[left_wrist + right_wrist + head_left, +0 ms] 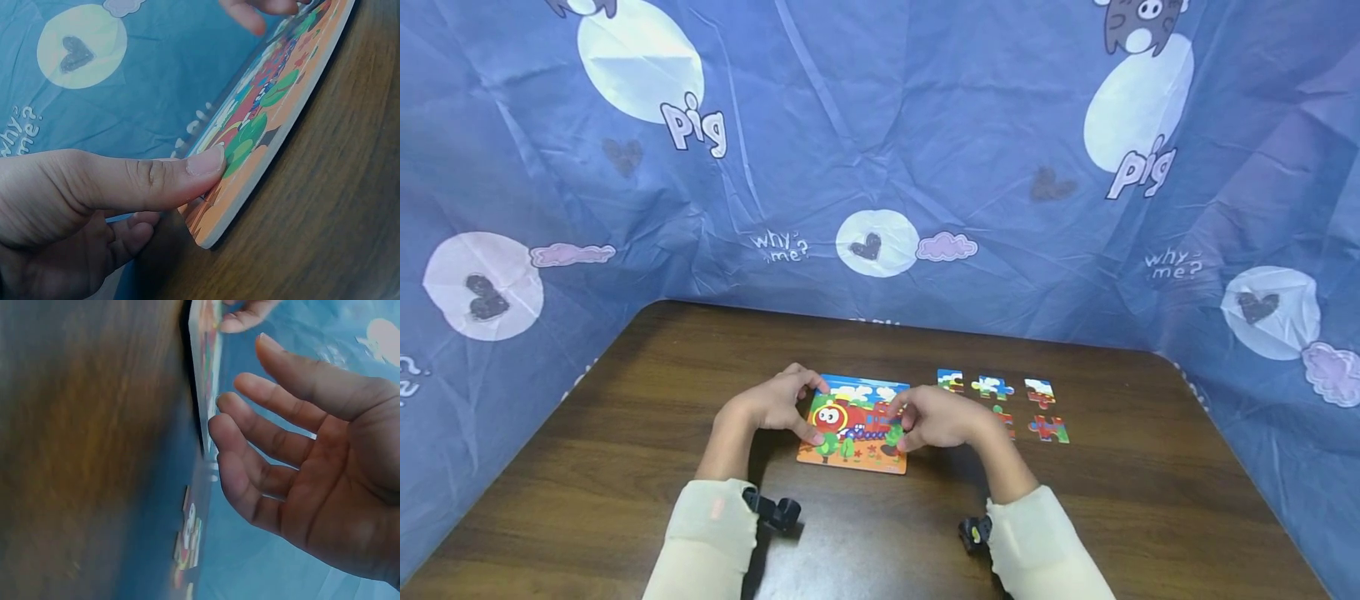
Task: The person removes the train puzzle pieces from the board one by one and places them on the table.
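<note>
A rectangular puzzle board (850, 454) with a red cartoon train picture lies on the table in the head view. My left hand (775, 406) holds its left side, the thumb (203, 164) lying on the printed face and the other fingers at the edge, partly hidden. Over the board's right side is my right hand (942, 417), fingers loosely bent. In the right wrist view, the right hand (325, 444) shows nothing between thumb and fingers; whether its fingertips touch the board cannot be told.
Several loose jigsaw pieces lie right of the board, among them a sky-and-cloud piece (992, 387) and a red-and-green piece (1049, 428). The brown wooden table (647, 433) meets a blue printed cloth (820, 167) at its back and sides.
</note>
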